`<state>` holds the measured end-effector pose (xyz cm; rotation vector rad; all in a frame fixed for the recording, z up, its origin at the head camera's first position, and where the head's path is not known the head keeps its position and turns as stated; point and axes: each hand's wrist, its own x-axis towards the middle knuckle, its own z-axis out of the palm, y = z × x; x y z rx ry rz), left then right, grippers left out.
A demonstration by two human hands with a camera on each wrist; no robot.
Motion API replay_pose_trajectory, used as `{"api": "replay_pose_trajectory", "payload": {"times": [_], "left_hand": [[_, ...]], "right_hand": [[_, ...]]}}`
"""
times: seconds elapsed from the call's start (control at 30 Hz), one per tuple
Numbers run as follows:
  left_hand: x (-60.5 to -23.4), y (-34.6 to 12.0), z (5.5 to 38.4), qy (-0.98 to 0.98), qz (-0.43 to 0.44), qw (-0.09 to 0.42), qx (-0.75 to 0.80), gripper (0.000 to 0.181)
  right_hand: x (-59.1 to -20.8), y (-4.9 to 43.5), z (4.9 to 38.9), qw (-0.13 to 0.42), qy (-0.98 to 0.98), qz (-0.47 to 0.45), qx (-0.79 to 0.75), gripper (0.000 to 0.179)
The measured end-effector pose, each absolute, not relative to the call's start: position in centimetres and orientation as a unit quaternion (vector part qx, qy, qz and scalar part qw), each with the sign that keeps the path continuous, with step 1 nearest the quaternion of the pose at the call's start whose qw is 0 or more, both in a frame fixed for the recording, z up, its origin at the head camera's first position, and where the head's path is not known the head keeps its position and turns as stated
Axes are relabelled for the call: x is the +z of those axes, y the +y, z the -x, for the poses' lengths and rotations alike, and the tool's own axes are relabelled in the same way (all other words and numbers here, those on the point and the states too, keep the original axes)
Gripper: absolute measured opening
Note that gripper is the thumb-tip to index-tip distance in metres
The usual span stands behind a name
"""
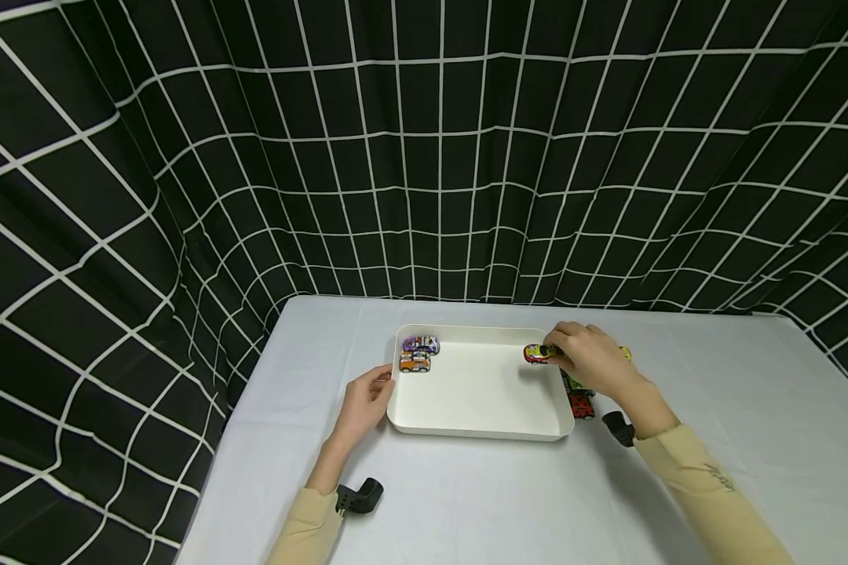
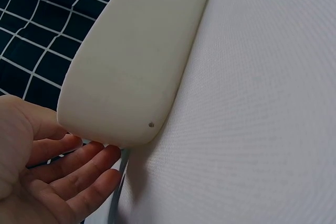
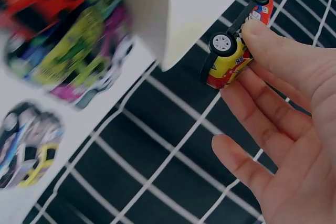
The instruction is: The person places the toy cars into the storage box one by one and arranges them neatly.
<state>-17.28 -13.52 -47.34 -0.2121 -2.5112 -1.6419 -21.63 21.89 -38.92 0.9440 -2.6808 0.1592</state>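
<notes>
Okay, so your white tray (image 1: 477, 396) has two toy cars in it, both tucked into the far left corner: a purple car (image 1: 421, 344) by the far wall and an orange car (image 1: 414, 362) right beside it on the near side. The rest of the floor is bare.

Outside the right wall you've got a red car with black spots (image 1: 582, 406) and a green car (image 1: 578, 384), close together, plus a pale car with yellow on it (image 3: 29, 145) a bit apart in the right wrist view. Your right hand (image 1: 593, 361) partly blocks that bunch from the head camera, and the tray's right wall stands between them and the tray floor.

The red-and-yellow car (image 3: 231, 59) is up off the floor over the tray's right end, pinched between your right thumb and fingers. From the head view its long axis runs roughly left-right, along the tray's long side, with one end poking left out of your grip. In the wrist view it slants, yellow end low, red end high, wheels facing up-left. Can't tell which end is the nose.

Your left hand (image 1: 363, 404) has its fingers loosely bent and slightly spread, fingertips touching the outside of the tray's left end.
</notes>
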Motion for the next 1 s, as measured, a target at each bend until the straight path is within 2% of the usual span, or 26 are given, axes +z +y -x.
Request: {"api": "replay_pose_trajectory", "payload": {"times": [0.63,1.0], "left_hand": [[-47.5,-13.7,17.4,-0.837,0.066,0.059,-0.540,0.033],[-47.5,-13.7,17.5,-0.837,0.075,0.063,-0.538,0.032]], "right_hand": [[-39.5,14.3,23.3,0.108,-0.914,-0.387,0.055,0.019],[-40.0,10.3,23.8,0.058,-0.908,-0.410,0.069,0.017]]}}
